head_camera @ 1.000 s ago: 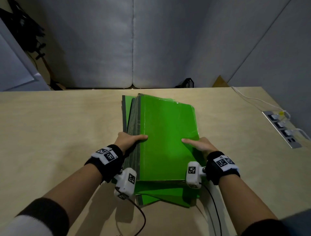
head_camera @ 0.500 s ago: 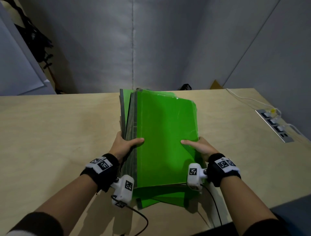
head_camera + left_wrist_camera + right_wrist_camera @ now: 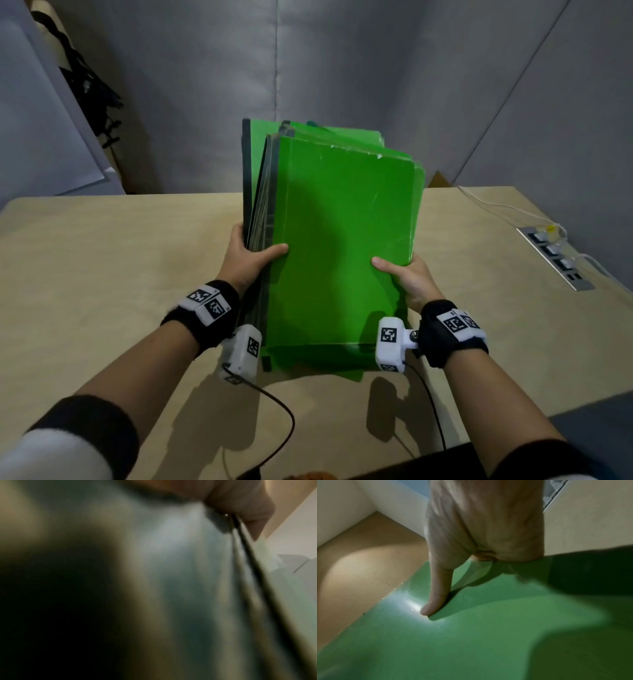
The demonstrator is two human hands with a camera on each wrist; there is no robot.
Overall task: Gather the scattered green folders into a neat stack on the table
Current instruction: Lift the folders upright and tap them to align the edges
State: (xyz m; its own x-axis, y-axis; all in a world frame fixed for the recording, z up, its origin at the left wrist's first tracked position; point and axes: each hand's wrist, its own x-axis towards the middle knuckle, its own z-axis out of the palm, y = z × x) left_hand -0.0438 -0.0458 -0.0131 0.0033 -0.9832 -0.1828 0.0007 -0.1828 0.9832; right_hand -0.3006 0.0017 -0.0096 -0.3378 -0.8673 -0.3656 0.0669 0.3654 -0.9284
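Note:
A bundle of several green folders (image 3: pixel 342 240) is tilted up on its near edge above the wooden table (image 3: pixel 102 274), its far edges uneven. My left hand (image 3: pixel 251 255) grips the dark spine side, thumb on the front cover, fingers behind. My right hand (image 3: pixel 402 274) grips the right edge, thumb lying on the top folder (image 3: pixel 471 635); its fingers are hidden behind the bundle. The left wrist view is blurred, showing only the folder edges (image 3: pixel 248 568) close to the left hand (image 3: pixel 240 500).
A power strip (image 3: pixel 555 257) with a white cable lies at the table's right edge. Grey partition walls (image 3: pixel 342 68) stand behind the table. A black cable (image 3: pixel 274 411) trails from my left wrist over the near table edge.
The folders lay almost flat on the table a second ago. Both hands have since tipped the bundle up towards upright, its far end rising well above the table.

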